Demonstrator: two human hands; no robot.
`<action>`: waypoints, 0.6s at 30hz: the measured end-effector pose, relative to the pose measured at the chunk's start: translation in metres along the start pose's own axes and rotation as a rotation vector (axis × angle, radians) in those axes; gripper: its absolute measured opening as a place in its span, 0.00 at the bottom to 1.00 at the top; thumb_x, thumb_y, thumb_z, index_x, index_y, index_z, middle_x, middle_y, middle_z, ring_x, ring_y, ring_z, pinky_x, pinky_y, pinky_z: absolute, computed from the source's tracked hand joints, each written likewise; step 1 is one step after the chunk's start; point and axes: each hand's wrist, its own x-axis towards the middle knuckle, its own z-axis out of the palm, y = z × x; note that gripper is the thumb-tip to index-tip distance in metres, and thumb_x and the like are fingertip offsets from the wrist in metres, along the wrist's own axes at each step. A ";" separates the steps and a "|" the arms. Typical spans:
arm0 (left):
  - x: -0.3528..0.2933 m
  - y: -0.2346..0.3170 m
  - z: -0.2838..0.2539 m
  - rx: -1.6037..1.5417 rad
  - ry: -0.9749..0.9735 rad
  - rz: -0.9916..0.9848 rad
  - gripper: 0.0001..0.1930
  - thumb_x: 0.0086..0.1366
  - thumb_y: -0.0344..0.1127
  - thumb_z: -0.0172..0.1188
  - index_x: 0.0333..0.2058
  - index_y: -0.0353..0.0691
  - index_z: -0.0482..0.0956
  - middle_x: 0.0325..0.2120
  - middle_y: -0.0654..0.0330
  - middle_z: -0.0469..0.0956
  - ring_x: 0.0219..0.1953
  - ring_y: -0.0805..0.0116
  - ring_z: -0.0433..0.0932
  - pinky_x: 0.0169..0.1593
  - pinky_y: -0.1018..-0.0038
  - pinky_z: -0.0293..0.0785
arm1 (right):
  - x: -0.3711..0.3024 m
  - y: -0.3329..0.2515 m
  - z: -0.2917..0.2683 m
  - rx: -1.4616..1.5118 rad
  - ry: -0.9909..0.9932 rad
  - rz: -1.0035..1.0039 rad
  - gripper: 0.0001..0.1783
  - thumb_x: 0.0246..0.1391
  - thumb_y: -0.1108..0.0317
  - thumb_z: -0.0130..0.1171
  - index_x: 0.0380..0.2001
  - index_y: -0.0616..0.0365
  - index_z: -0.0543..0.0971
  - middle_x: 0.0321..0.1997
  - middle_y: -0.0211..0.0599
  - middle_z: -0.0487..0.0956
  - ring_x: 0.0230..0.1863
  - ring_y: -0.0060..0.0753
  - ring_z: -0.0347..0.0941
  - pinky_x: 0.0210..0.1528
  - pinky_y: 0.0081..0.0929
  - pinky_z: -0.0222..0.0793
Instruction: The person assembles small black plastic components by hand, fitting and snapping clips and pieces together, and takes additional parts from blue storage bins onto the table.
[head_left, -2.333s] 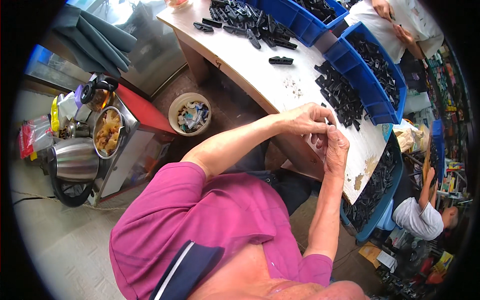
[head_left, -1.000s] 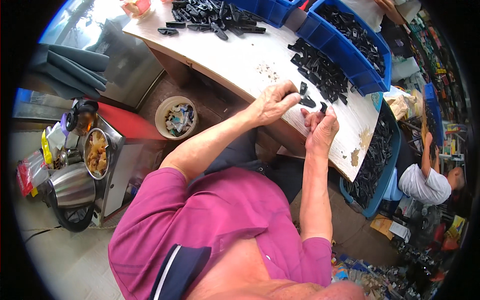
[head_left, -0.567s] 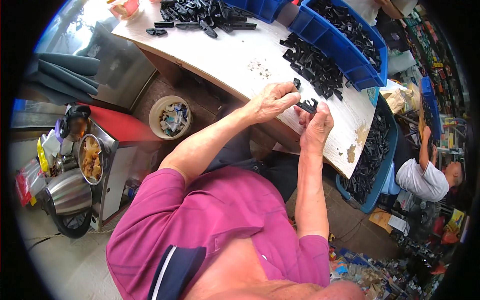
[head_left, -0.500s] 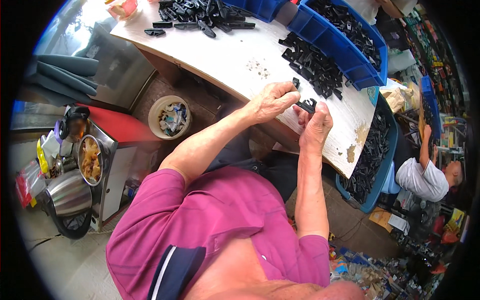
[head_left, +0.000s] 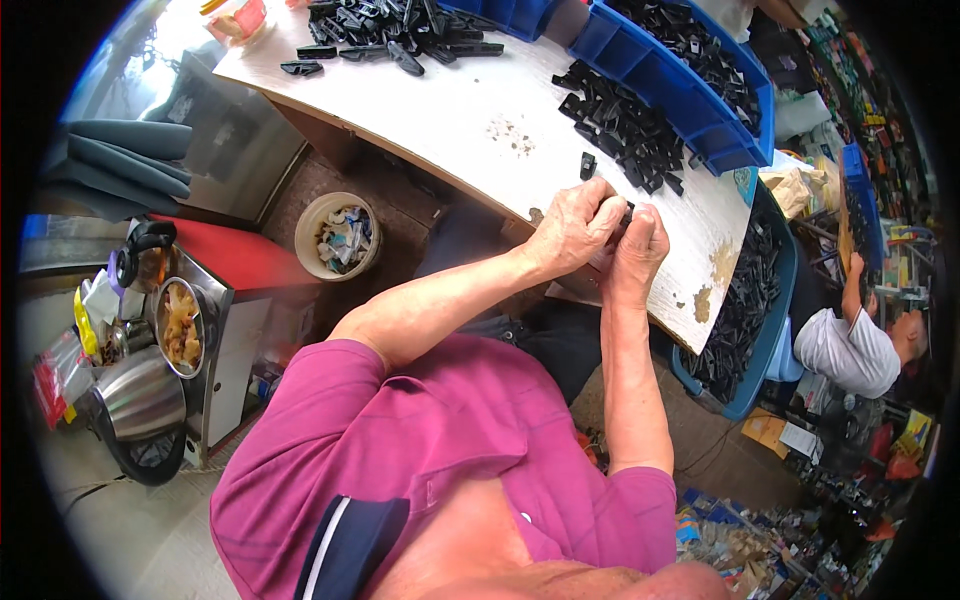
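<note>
Over the near edge of the white table, my left hand and my right hand meet with their fingers pinched closed. Between them is a small black plastic part, mostly covered by the fingers. One loose black plastic piece lies on the tabletop just beyond my left hand. Farther off, to the right, a pile of short black pieces spreads along the table.
Blue bins with black parts stand behind the pile. Longer black parts lie at the far left. A teal tub of black parts stands right of the table, a waste bucket left. Another person is at the right.
My left hand has moved nearer and right to meet my right hand. The black part between them is now mostly hidden; the loose piece on the table stays about where it was.
</note>
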 end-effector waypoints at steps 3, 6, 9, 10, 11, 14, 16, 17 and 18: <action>0.003 -0.005 -0.015 -0.077 -0.056 -0.139 0.11 0.70 0.36 0.53 0.34 0.33 0.74 0.25 0.54 0.78 0.29 0.70 0.79 0.33 0.72 0.75 | -0.005 -0.010 0.012 0.064 -0.017 0.100 0.16 0.63 0.59 0.47 0.23 0.55 0.71 0.20 0.21 0.65 0.18 0.18 0.61 0.23 0.20 0.60; 0.018 0.003 -0.037 0.434 0.129 0.134 0.14 0.67 0.40 0.55 0.43 0.34 0.78 0.30 0.51 0.80 0.35 0.56 0.80 0.42 0.64 0.75 | -0.007 -0.019 0.009 0.192 0.007 0.180 0.18 0.64 0.57 0.46 0.25 0.57 0.70 0.17 0.25 0.64 0.16 0.21 0.61 0.27 0.28 0.73; 0.039 -0.013 -0.041 0.695 0.276 0.200 0.11 0.63 0.38 0.56 0.39 0.38 0.80 0.33 0.54 0.81 0.38 0.53 0.79 0.44 0.60 0.75 | 0.002 -0.019 -0.002 0.274 0.135 0.308 0.18 0.63 0.56 0.44 0.28 0.60 0.68 0.14 0.28 0.60 0.13 0.25 0.60 0.33 0.44 0.81; 0.045 -0.017 -0.038 0.859 0.142 0.214 0.08 0.62 0.35 0.56 0.36 0.40 0.80 0.32 0.55 0.81 0.39 0.54 0.79 0.44 0.59 0.75 | 0.010 -0.018 -0.013 0.272 0.213 0.355 0.18 0.63 0.56 0.45 0.29 0.61 0.68 0.13 0.29 0.59 0.13 0.26 0.60 0.32 0.47 0.81; 0.050 -0.020 -0.038 1.026 0.008 0.224 0.06 0.60 0.32 0.55 0.34 0.41 0.79 0.31 0.56 0.80 0.39 0.54 0.78 0.44 0.59 0.75 | 0.020 -0.019 -0.026 0.272 0.285 0.403 0.19 0.62 0.55 0.46 0.30 0.63 0.69 0.13 0.29 0.58 0.12 0.27 0.60 0.32 0.49 0.81; 0.049 -0.022 -0.033 1.001 0.035 0.265 0.04 0.57 0.28 0.54 0.29 0.42 0.78 0.29 0.58 0.78 0.38 0.54 0.78 0.42 0.58 0.75 | 0.043 -0.031 -0.068 0.243 0.543 0.381 0.22 0.60 0.53 0.50 0.35 0.67 0.69 0.13 0.33 0.59 0.12 0.33 0.62 0.32 0.55 0.80; 0.049 -0.019 -0.035 0.968 0.052 0.257 0.05 0.57 0.28 0.54 0.30 0.41 0.80 0.29 0.57 0.80 0.37 0.54 0.79 0.41 0.59 0.76 | 0.054 -0.041 -0.103 0.207 0.707 0.361 0.25 0.60 0.51 0.51 0.39 0.68 0.69 0.13 0.36 0.60 0.14 0.37 0.65 0.35 0.59 0.80; 0.050 -0.021 -0.035 0.969 0.061 0.260 0.05 0.57 0.28 0.54 0.30 0.41 0.80 0.29 0.57 0.80 0.37 0.54 0.79 0.41 0.59 0.76 | 0.059 -0.041 -0.125 0.211 0.792 0.354 0.26 0.60 0.50 0.52 0.42 0.68 0.68 0.13 0.37 0.60 0.16 0.38 0.66 0.36 0.61 0.80; 0.051 -0.029 -0.036 0.821 0.146 0.281 0.07 0.58 0.28 0.54 0.33 0.41 0.80 0.28 0.56 0.80 0.34 0.56 0.80 0.40 0.61 0.77 | 0.061 -0.041 -0.134 0.168 0.862 0.321 0.27 0.60 0.49 0.53 0.43 0.67 0.69 0.13 0.37 0.60 0.18 0.38 0.67 0.38 0.62 0.80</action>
